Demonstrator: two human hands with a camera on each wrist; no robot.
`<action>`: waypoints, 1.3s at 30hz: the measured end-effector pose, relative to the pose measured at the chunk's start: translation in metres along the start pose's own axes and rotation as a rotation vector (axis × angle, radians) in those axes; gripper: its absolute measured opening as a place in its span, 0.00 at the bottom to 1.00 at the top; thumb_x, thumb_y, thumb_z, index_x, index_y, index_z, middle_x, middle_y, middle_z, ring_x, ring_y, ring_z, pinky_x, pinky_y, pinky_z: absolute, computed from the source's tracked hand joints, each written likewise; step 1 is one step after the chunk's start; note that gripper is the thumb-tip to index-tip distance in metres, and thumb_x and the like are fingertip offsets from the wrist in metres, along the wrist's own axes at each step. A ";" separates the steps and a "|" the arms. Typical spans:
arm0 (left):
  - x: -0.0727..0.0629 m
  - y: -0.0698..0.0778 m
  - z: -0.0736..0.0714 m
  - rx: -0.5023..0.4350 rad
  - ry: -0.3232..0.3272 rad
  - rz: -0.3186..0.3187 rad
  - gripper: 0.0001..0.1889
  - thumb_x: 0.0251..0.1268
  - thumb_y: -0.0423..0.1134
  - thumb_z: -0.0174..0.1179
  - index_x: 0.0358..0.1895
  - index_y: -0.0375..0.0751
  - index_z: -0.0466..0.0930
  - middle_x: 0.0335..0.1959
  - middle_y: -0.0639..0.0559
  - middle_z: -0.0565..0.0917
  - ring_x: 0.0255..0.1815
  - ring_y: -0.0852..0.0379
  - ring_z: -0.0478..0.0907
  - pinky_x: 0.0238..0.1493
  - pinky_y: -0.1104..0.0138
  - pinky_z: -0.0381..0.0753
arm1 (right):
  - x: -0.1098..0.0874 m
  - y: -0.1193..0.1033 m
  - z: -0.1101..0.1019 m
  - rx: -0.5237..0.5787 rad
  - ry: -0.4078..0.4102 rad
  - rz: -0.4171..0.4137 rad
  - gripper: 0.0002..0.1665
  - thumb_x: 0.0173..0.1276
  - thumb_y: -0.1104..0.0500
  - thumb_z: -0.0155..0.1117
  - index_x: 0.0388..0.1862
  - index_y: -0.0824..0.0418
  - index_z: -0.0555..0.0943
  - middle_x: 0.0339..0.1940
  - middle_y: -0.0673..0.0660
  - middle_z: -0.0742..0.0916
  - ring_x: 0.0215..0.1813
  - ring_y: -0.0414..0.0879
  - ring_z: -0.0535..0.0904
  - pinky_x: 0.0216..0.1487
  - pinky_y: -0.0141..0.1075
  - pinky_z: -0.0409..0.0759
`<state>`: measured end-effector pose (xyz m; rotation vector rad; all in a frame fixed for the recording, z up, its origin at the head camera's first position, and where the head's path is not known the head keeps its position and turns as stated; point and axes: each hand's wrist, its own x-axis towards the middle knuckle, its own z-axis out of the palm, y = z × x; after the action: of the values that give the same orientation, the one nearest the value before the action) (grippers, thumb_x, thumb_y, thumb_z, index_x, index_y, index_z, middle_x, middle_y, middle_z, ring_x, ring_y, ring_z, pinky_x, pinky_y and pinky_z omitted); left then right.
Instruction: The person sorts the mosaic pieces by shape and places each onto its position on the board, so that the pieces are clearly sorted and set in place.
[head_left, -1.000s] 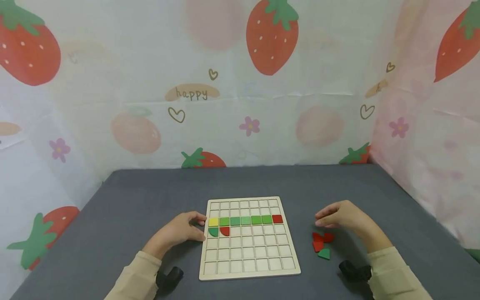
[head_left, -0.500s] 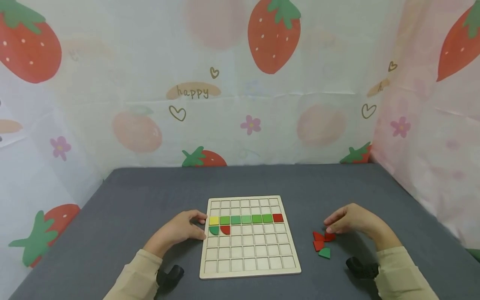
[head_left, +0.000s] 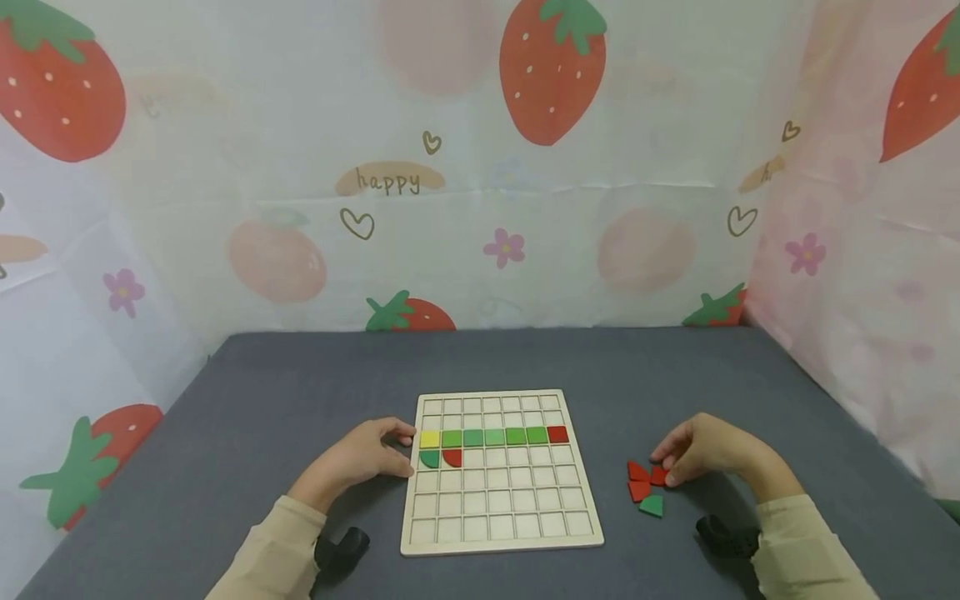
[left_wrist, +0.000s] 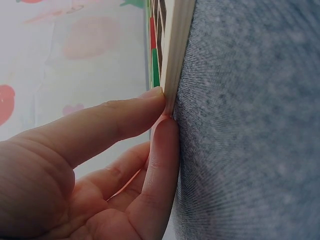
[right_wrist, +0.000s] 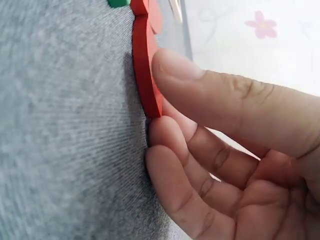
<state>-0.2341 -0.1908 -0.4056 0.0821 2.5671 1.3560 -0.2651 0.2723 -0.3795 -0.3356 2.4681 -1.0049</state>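
A pale wooden grid board (head_left: pixel 501 550) lies on the table, holding a row of coloured square tiles. Below that row sit a green quarter-round tile (head_left: pixel 429 459) and a red quarter-round tile (head_left: pixel 452 457). My left hand (head_left: pixel 362 457) touches the board's left edge, thumb and fingers spread along it. Beside a small cluster of loose tiles, my right hand (head_left: pixel 712 454) has its thumb and fingers around the rightmost red quarter-round tile (right_wrist: pixel 145 70). That tile lies on the cloth, and the fingers partly hide it.
Several red tiles (head_left: pixel 638 490) and one green tile (head_left: pixel 652 506) lie close together right of the board. Dark grey cloth (head_left: pixel 315 367) covers the table. A strawberry-print curtain (head_left: pixel 465 283) stands behind it and along both sides.
My right hand has moved right and down onto the rightmost red tile, and its fingers have closed around it. The left hand has stayed at the board's edge.
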 end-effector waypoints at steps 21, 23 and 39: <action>0.000 -0.002 -0.004 -0.022 -0.038 0.039 0.30 0.51 0.26 0.69 0.61 0.26 0.74 0.49 0.39 0.77 0.35 0.57 0.79 0.40 0.64 0.77 | 0.000 0.002 0.003 0.015 0.051 -0.026 0.11 0.50 0.68 0.77 0.32 0.70 0.86 0.23 0.50 0.86 0.28 0.41 0.81 0.33 0.37 0.82; -0.001 -0.002 -0.003 -0.019 -0.041 0.042 0.30 0.52 0.26 0.69 0.61 0.26 0.74 0.49 0.39 0.77 0.35 0.57 0.79 0.40 0.64 0.77 | -0.001 0.001 0.003 0.003 0.074 -0.029 0.10 0.51 0.68 0.77 0.31 0.70 0.86 0.24 0.51 0.87 0.28 0.42 0.82 0.33 0.38 0.83; 0.000 -0.001 -0.002 -0.013 -0.027 0.026 0.29 0.51 0.26 0.69 0.61 0.27 0.74 0.49 0.40 0.77 0.35 0.56 0.78 0.39 0.65 0.77 | 0.001 -0.003 0.004 0.107 0.191 0.051 0.10 0.57 0.66 0.74 0.36 0.72 0.87 0.27 0.53 0.89 0.28 0.42 0.85 0.35 0.39 0.85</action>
<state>-0.2343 -0.1934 -0.4057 0.1312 2.5437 1.3711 -0.2637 0.2678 -0.3798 -0.1471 2.5632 -1.1915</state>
